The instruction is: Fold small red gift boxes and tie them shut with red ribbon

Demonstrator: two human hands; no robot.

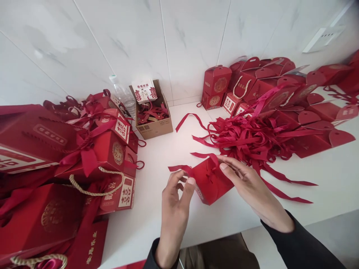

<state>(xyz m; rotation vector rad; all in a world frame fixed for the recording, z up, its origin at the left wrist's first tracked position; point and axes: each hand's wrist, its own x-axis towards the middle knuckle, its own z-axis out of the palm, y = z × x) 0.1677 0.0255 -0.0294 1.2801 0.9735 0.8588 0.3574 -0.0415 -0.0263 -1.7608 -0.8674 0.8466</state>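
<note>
A small red gift box (207, 190) with a folded flap top sits on the white table between my hands. A red ribbon (214, 161) runs through its top, with loose tails out to the left. My left hand (178, 198) is at the box's left edge, fingers curled and closed around one ribbon tail near its end. At the box's upper right corner, my right hand (246, 181) has thumb and forefinger close together on the ribbon, its other fingers extended behind. Part of the right hand's grip is hidden by its thumb.
Beyond my right hand lies a tangled heap of red ribbons (241, 138). Several red boxes (311, 142) stand behind it. Finished-looking red gift boxes (106, 149) are piled at left. A cardboard carton (155, 129) and a clear plastic bottle (125, 97) stand by the tiled wall.
</note>
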